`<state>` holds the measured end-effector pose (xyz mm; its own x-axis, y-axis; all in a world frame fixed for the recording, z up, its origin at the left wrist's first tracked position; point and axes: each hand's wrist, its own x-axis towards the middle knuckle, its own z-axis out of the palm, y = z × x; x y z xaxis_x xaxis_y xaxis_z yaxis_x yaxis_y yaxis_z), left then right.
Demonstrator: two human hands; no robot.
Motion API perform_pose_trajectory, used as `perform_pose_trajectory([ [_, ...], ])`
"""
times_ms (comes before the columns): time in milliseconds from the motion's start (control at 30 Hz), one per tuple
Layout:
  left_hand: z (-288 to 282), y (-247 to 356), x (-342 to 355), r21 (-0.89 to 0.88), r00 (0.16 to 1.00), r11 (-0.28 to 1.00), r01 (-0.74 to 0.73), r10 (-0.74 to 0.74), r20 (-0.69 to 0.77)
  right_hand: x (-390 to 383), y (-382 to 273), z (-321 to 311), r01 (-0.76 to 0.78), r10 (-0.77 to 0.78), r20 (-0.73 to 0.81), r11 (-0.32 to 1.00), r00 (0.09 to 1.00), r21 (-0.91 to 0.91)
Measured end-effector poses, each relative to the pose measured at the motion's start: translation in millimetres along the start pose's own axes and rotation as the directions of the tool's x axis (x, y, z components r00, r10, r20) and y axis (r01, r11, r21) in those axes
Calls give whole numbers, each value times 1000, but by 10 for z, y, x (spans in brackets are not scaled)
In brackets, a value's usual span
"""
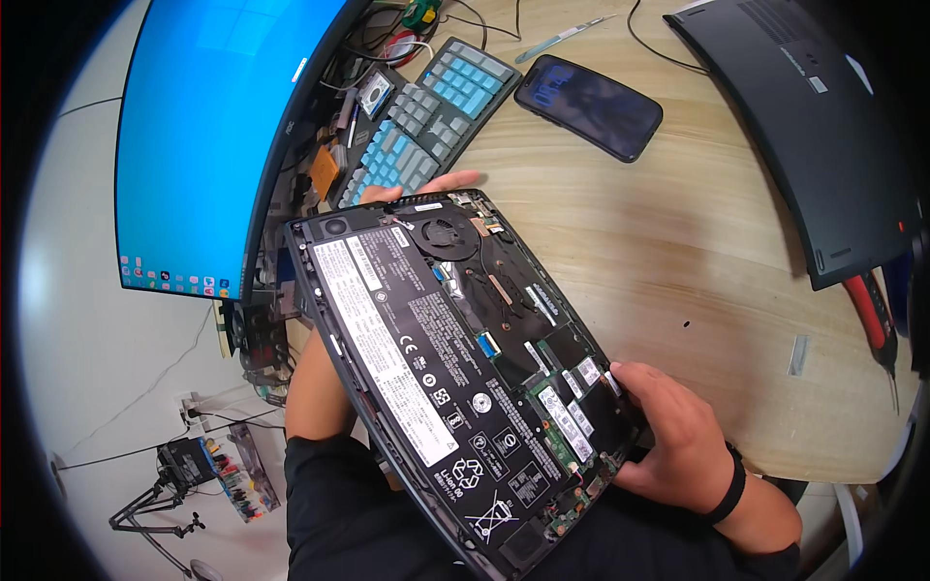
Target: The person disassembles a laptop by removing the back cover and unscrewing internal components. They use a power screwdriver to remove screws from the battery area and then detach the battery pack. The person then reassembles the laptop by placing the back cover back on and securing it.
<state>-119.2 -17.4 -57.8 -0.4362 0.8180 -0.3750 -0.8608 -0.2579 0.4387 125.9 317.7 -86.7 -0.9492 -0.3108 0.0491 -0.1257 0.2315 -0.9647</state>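
An opened laptop base (455, 378), its inside facing up, is held tilted above my lap. Its black battery (397, 339) with white labels, a round fan (445, 235) and a green circuit card (562, 426) show. My left hand (426, 188) grips the far edge from beneath; its fingers stick out past the rim and most of the palm is hidden. My right hand (673, 436) holds the right edge near the card, thumb and fingers on either side of it.
A lit monitor (213, 136) stands at left beside a grey and blue keyboard (426, 121). On the wooden table (678, 252) lie a dark phone (589, 107), a slim pointed tool (567, 37), a black laptop cover (814, 116) and a red-handled tool (872, 320).
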Motion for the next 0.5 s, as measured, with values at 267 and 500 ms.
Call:
perform_pose_trajectory([
  [267, 33, -32, 1, -58, 1000, 998, -29, 28, -14, -6, 8, -6, 1, -1, 13, 1000, 1000, 0],
  [500, 46, -9, -2, -26, 1000, 1000, -15, 15, -11, -26, 23, -3, -15, 15, 9, 1000, 1000, 23],
])
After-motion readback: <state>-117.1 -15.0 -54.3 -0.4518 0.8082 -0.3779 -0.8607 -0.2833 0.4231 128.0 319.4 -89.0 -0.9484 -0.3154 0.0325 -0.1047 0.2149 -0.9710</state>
